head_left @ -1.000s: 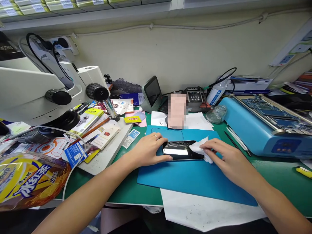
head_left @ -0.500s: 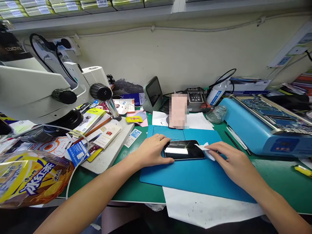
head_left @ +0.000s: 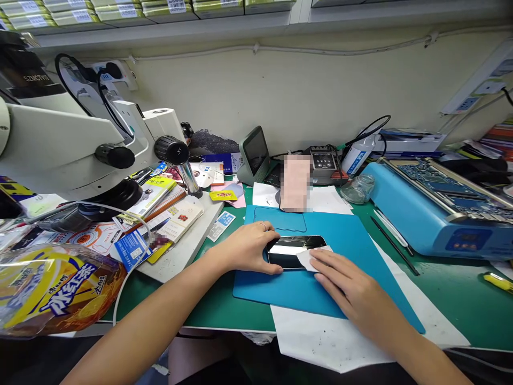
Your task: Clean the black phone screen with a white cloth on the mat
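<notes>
A black-screened smartphone (head_left: 286,261) lies flat on a blue work mat (head_left: 276,291), its glass showing a bright reflection. My left hand (head_left: 252,248) grips the phone's left end, with the thumb along the near edge and the fingers at the far edge. Under the fingertips of my right hand (head_left: 348,280) is a folded white wipe (head_left: 305,260), pressed onto the right part of the screen. That hand covers the phone's lower right corner.
A microscope (head_left: 60,144) and paper clutter stand at left, with a drink bottle (head_left: 60,291) in front. A blue heating station (head_left: 433,214) is on the right, near tweezers (head_left: 390,235) and a glass jar (head_left: 358,190). Behind the mat are a small display (head_left: 254,155) and a blurred pink object (head_left: 295,182).
My right hand has moved left with the wipe, from the phone's right edge onto its screen, and its fingers now lie flatter. My left hand keeps its hold. The view has shifted slightly.
</notes>
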Tool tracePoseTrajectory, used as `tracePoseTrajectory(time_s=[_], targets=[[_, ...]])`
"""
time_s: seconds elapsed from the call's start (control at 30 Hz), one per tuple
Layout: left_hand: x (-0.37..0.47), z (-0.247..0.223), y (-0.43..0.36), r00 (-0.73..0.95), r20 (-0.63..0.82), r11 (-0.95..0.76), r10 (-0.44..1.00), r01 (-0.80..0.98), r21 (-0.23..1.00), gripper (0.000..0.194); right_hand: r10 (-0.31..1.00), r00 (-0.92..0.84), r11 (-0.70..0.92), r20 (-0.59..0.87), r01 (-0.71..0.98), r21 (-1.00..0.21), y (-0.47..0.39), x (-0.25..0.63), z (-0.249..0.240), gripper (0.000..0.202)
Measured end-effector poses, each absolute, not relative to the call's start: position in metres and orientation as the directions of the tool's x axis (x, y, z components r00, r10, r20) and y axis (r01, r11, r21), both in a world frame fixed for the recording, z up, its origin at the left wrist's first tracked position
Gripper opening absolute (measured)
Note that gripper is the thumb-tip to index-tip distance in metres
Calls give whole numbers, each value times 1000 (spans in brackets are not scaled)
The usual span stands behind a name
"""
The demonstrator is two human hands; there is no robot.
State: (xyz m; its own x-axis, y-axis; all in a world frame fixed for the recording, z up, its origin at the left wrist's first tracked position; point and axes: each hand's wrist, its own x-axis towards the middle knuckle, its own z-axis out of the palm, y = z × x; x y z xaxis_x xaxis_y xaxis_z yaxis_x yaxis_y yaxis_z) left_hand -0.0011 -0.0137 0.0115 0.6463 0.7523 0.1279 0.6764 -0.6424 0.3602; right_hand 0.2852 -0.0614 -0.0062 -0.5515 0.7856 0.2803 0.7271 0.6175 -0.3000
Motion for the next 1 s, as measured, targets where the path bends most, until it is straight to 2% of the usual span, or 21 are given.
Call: tracePoseTrajectory(time_s=[0.13, 0.27, 0.4, 0.57, 0.73, 0.87, 1.0], targets=[[-3, 10, -12, 658, 139, -657, 740, 663, 359, 66, 807, -584, 588, 93, 777, -225, -68, 276, -8, 72], [-4, 9, -11, 651, 129, -631, 748, 638, 442, 85, 809, -587, 569, -27, 793, -220, -66, 249, 1, 91], [-5, 9, -12, 619, 118, -571, 777, 612, 547, 72, 764, -638, 593, -92, 752, -288, -66, 211, 11, 93], [-7, 9, -11, 638, 123, -594, 760, 607, 528, 63, 720, -685, 621, -109, 706, -340, -78, 197, 13, 92], [-8, 8, -9, 648, 114, -606, 753, 615, 505, 62, 721, -691, 650, -57, 702, -291, -90, 236, -1, 85], [-7, 10, -11, 641, 103, -599, 760, 631, 492, 61, 783, -621, 602, -26, 768, -220, -84, 273, -11, 90], [-6, 12, -11, 640, 102, -596, 762, 630, 498, 61, 820, -570, 551, -55, 812, -192, -70, 281, -12, 90]])
